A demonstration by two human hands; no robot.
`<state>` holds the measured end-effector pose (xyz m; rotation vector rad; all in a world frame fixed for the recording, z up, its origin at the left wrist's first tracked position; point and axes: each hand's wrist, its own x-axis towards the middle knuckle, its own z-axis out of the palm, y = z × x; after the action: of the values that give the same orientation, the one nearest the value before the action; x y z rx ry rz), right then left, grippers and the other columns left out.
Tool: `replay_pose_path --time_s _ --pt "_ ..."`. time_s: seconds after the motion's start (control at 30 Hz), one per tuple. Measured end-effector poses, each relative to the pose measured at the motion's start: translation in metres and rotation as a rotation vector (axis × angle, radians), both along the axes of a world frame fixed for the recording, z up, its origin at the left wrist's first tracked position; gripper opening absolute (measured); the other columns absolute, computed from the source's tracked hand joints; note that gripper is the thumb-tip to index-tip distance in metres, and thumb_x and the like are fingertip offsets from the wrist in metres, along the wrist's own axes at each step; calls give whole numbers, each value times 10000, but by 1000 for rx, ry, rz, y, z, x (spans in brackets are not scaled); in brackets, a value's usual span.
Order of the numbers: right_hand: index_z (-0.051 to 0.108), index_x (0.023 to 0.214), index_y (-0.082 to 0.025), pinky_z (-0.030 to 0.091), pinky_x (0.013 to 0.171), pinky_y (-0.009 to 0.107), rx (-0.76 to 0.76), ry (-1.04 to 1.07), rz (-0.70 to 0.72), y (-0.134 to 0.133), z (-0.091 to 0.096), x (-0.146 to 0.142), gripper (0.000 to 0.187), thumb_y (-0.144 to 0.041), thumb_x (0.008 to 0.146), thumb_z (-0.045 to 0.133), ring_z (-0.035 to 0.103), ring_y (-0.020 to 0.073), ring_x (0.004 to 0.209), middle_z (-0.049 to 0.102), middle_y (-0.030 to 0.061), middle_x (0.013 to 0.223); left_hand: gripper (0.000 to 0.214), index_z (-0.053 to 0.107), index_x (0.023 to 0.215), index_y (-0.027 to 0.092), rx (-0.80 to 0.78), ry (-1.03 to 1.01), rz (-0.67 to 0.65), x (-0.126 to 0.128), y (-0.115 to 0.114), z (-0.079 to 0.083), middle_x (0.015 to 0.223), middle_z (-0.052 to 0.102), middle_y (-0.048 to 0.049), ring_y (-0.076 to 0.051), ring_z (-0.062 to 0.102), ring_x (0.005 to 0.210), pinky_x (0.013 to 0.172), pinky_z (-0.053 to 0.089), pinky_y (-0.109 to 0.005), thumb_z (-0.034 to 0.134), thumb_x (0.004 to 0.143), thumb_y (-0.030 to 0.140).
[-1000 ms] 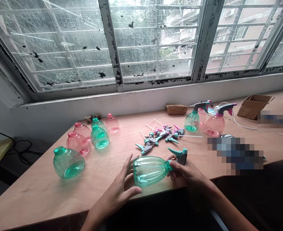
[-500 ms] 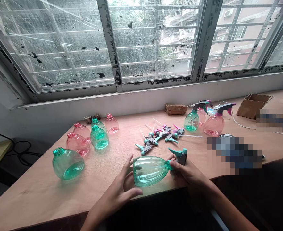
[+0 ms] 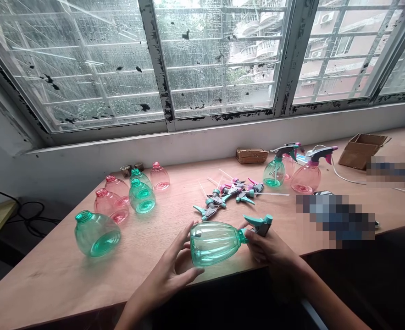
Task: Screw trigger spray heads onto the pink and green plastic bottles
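Note:
A clear green spray bottle (image 3: pixel 214 244) lies sideways in the air above the table's front edge, its base to the left. My left hand (image 3: pixel 176 261) curves round the base end, thumb below and fingers at the far side, partly hidden by the bottle. At the neck, my right hand (image 3: pixel 269 247) grips the collar of the grey and teal trigger sprayer head (image 3: pixel 262 224), which sits on the bottle's mouth. Beyond the bottle lies a pile of loose trigger sprayer heads (image 3: pixel 226 195) with teal or pink parts and thin tubes.
Several topless green bottles (image 3: pixel 97 236) and pink bottles (image 3: pixel 160 176) stand at left on the wooden table (image 3: pixel 68 284). At back right are a green bottle (image 3: pixel 274 174) and pink bottles (image 3: pixel 305 178) with sprayers. Brown boxes (image 3: pixel 251 156) and a white cable (image 3: pixel 343 178) lie near the wall.
The sprayer head has shifted slightly right and tilted, with my right hand turning along. My left fingers have come closer round the bottle's base. The bottle has hardly moved.

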<state>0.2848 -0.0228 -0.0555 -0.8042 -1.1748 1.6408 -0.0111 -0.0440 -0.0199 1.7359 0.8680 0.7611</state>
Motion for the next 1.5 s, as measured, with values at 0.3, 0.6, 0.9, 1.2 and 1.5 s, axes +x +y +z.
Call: replay_pose_path --time_s 0.3,0.6,0.9,1.2,1.5 --pt "605 877 -173 265 399 188 52 -35 -2 1 -3 0 482 -614 771 769 266 44 403 341 -120 486 1044 110 1592 294 -8 104 -36 -9 1 1 1673 145 -72 -375 128 1519 1245 132 -563 716 814 638" --pt "508 720 -198 214 398 201 25 -86 32 -2 6 -2 518 -659 759 741 231 47 410 315 -121 471 828 337 1495 299 -11 72 -41 -2 -1 8 1556 402 -90 -331 347 1447 1211 294 -499 816 821 345" --pt "493 817 -218 137 366 201 -83 -73 13 -3 5 -1 493 -663 798 702 132 48 413 238 -143 489 968 294 1518 380 117 208 56 -4 -2 2 1576 392 -71 -367 370 1437 1181 345 -545 866 749 245" --pt "481 834 -220 70 353 188 -163 -76 -53 3 13 -2 503 -662 785 718 84 36 415 224 -150 492 946 264 1527 362 420 387 79 0 -2 -2 1522 470 -84 -358 493 1351 1114 448 -480 849 785 317" --pt "549 1078 -201 97 362 168 -183 -93 -70 3 8 7 536 -654 821 679 123 46 402 287 -141 481 951 324 1503 325 617 504 98 5 0 -1 1416 569 -88 -362 551 1265 1074 459 -465 875 734 423"
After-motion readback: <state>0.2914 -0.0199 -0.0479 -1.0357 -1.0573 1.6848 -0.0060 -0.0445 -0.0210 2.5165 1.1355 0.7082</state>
